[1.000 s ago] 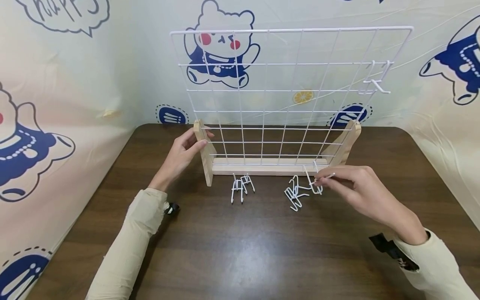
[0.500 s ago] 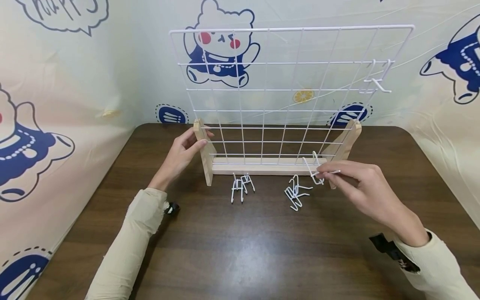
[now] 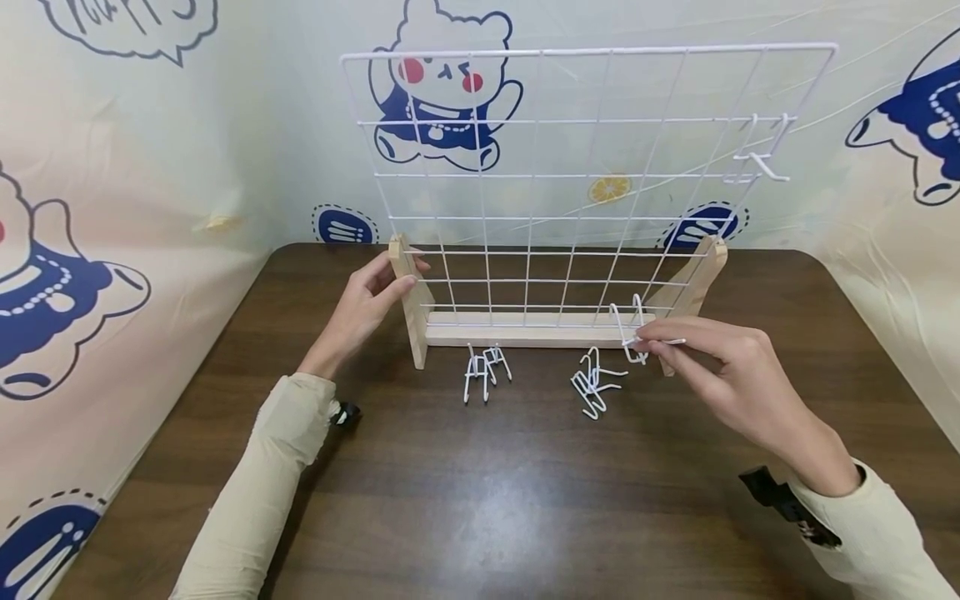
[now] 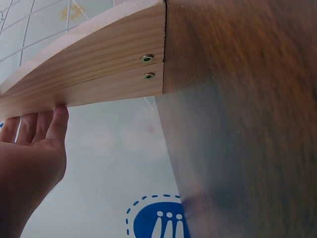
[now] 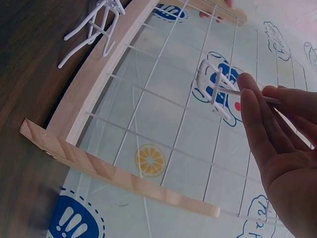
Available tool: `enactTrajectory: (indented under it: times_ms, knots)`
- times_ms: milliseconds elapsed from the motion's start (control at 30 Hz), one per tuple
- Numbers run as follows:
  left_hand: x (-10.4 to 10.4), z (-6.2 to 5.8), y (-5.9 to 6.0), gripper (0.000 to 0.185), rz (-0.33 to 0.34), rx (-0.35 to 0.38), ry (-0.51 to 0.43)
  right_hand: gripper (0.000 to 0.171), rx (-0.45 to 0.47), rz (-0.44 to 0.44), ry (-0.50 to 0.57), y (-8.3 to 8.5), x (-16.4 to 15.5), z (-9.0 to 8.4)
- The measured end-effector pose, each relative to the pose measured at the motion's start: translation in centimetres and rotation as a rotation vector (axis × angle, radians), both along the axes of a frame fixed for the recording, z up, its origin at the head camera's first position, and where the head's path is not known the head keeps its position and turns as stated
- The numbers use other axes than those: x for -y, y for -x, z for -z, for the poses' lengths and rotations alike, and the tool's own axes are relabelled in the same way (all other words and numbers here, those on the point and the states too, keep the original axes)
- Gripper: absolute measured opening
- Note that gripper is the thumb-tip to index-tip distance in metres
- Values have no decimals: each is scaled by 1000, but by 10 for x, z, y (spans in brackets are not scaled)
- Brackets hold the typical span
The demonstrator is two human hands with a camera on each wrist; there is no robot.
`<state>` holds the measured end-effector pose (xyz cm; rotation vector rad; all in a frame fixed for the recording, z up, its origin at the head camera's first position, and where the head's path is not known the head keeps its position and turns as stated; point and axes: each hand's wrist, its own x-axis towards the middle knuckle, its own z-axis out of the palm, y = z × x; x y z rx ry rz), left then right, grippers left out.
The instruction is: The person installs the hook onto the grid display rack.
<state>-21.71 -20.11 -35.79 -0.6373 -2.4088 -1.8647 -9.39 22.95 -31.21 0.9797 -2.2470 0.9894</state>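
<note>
Right hand (image 3: 720,367) has lifted one white hook (image 3: 633,333) off the surface (image 3: 480,500) in the last second; it now pinches the hook between thumb and fingertips, centre right of the head view, in front of the lowest rows of the wire grid (image 3: 585,167). The hook is airborne, ready to be carried to the wires, by my reading.

Left hand (image 3: 363,304) unchanged: thumb and fingers hold the left wooden foot (image 3: 408,292), steadying the rack.

Room: loose hooks (image 3: 596,383) lie just left of and below the held hook; a second cluster (image 3: 483,375) at centre. One hook already hangs upper right (image 3: 761,154). Most grid cells free; open space above the right hand.
</note>
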Motion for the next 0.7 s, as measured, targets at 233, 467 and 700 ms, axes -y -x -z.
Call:
enactTrajectory:
  times_ms: [233, 467, 700]
  knots:
    - [2, 6, 6, 34, -1, -6, -2, 44, -16, 1, 11, -1, 2, 0]
    - [-5, -10, -6, 35, -4, 11, 7, 38, -10, -17, 20, 0, 3, 1]
    - [-5, -11, -8, 33, -16, 11, 3, 30, -33, -34, 28, -1, 8, 1]
